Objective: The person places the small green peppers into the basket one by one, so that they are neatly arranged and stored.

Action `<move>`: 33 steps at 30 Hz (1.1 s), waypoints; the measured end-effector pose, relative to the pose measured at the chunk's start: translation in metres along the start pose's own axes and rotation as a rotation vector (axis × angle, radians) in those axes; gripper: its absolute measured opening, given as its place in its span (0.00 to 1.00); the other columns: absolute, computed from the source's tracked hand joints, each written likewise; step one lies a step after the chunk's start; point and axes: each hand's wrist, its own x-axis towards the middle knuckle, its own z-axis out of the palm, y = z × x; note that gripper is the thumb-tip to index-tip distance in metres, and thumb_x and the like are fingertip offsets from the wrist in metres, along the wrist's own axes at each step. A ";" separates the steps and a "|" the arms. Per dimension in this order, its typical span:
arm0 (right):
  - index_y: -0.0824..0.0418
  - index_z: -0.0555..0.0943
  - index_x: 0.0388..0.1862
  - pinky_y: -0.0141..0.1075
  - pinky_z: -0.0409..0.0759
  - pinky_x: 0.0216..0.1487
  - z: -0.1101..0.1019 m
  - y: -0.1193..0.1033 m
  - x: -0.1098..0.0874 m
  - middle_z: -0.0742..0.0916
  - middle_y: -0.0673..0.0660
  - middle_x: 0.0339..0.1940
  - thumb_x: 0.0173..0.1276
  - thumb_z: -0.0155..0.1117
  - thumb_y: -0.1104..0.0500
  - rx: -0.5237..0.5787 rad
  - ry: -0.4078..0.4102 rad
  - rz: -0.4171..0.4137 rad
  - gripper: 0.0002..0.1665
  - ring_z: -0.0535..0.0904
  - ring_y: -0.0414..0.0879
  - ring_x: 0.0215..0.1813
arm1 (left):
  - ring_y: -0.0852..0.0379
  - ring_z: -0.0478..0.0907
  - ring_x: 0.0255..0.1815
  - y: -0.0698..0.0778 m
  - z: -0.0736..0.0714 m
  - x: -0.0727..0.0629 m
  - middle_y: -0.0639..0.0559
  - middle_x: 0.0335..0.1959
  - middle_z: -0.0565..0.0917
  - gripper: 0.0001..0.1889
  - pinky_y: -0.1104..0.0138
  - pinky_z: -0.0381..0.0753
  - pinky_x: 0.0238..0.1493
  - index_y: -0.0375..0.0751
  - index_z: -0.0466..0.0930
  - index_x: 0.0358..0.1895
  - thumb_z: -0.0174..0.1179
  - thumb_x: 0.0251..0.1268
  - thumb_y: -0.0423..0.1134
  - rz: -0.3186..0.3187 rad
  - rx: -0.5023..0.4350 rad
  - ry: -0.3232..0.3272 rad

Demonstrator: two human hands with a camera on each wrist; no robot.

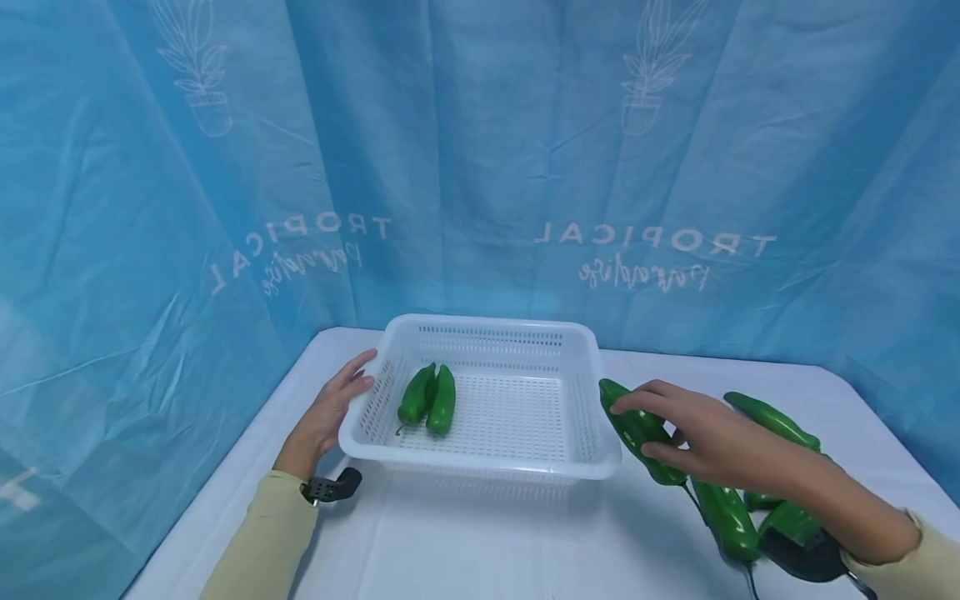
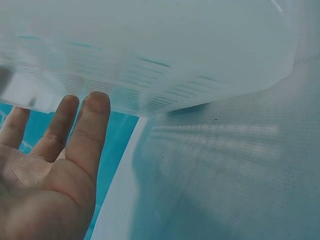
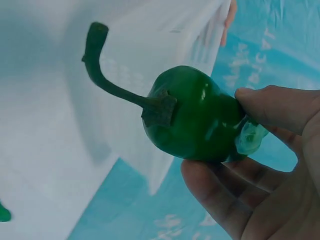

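Observation:
In the head view my right hand (image 1: 701, 437) grips a long green pepper (image 1: 637, 429) between thumb and fingers, just right of the basket. The right wrist view shows this pepper (image 3: 195, 115) stem end first, its curved stem (image 3: 112, 87) jutting out. My left hand (image 1: 333, 404) is at the left side of the white plastic basket (image 1: 480, 471), with fairly straight fingers (image 2: 92, 130) right at its slotted wall. Two green peppers (image 1: 415, 396) lie side by side in the basket's left part.
Several more green peppers (image 1: 772, 419) lie on the white-covered table (image 1: 480, 542) at the right, partly hidden under my right forearm. A blue printed curtain (image 1: 495, 167) hangs behind the table and along its left side.

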 end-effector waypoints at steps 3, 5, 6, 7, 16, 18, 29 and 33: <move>0.45 0.76 0.62 0.24 0.82 0.37 -0.005 -0.011 0.008 0.82 0.51 0.58 0.62 0.71 0.60 -0.004 -0.035 -0.020 0.29 0.82 0.43 0.49 | 0.36 0.59 0.78 0.000 0.001 0.000 0.46 0.81 0.55 0.35 0.45 0.72 0.67 0.61 0.46 0.80 0.50 0.76 0.49 -0.004 -0.015 0.001; 0.45 0.76 0.62 0.25 0.83 0.38 -0.007 -0.018 0.013 0.82 0.50 0.58 0.63 0.70 0.61 0.027 -0.058 -0.032 0.29 0.82 0.43 0.51 | 0.36 0.58 0.78 0.000 0.001 0.000 0.46 0.81 0.54 0.35 0.45 0.72 0.67 0.61 0.46 0.80 0.50 0.76 0.48 -0.006 -0.018 -0.002; 0.45 0.75 0.63 0.25 0.83 0.38 -0.008 -0.021 0.016 0.82 0.50 0.59 0.63 0.70 0.61 0.056 -0.074 -0.035 0.30 0.82 0.44 0.52 | 0.36 0.58 0.78 0.000 0.000 0.000 0.46 0.81 0.54 0.35 0.45 0.72 0.67 0.61 0.45 0.80 0.50 0.76 0.48 -0.006 -0.016 -0.003; 0.45 0.75 0.63 0.25 0.83 0.38 -0.008 -0.025 0.019 0.82 0.51 0.59 0.63 0.70 0.61 0.082 -0.093 -0.039 0.30 0.81 0.45 0.53 | 0.35 0.58 0.78 0.000 0.000 0.000 0.46 0.81 0.54 0.35 0.45 0.72 0.67 0.61 0.45 0.80 0.50 0.76 0.48 -0.005 -0.015 -0.005; 0.44 0.76 0.61 0.28 0.83 0.40 0.004 -0.050 0.047 0.82 0.51 0.57 0.66 0.68 0.61 0.142 -0.231 -0.093 0.26 0.80 0.42 0.52 | 0.35 0.58 0.78 0.003 0.001 0.000 0.45 0.81 0.53 0.35 0.45 0.72 0.67 0.60 0.45 0.80 0.50 0.76 0.48 0.000 -0.025 -0.004; 0.45 0.76 0.62 0.29 0.83 0.42 0.006 -0.053 0.050 0.81 0.51 0.58 0.66 0.68 0.62 0.132 -0.232 -0.104 0.27 0.80 0.42 0.53 | 0.35 0.58 0.78 0.003 0.002 0.000 0.45 0.81 0.54 0.35 0.45 0.72 0.67 0.60 0.45 0.80 0.50 0.76 0.48 0.001 -0.030 -0.007; 0.47 0.74 0.66 0.40 0.84 0.51 -0.003 -0.050 0.081 0.80 0.51 0.59 0.67 0.66 0.61 0.038 -0.256 -0.073 0.29 0.79 0.44 0.55 | 0.36 0.56 0.79 0.003 0.002 0.002 0.45 0.82 0.52 0.36 0.44 0.70 0.69 0.59 0.45 0.81 0.50 0.76 0.49 0.005 -0.024 -0.021; 0.47 0.75 0.66 0.41 0.85 0.50 -0.005 -0.051 0.089 0.80 0.53 0.59 0.67 0.67 0.61 0.000 -0.249 -0.048 0.29 0.79 0.46 0.56 | 0.36 0.56 0.79 0.003 0.003 0.000 0.46 0.82 0.53 0.35 0.43 0.69 0.69 0.60 0.45 0.80 0.50 0.76 0.48 -0.004 -0.027 -0.007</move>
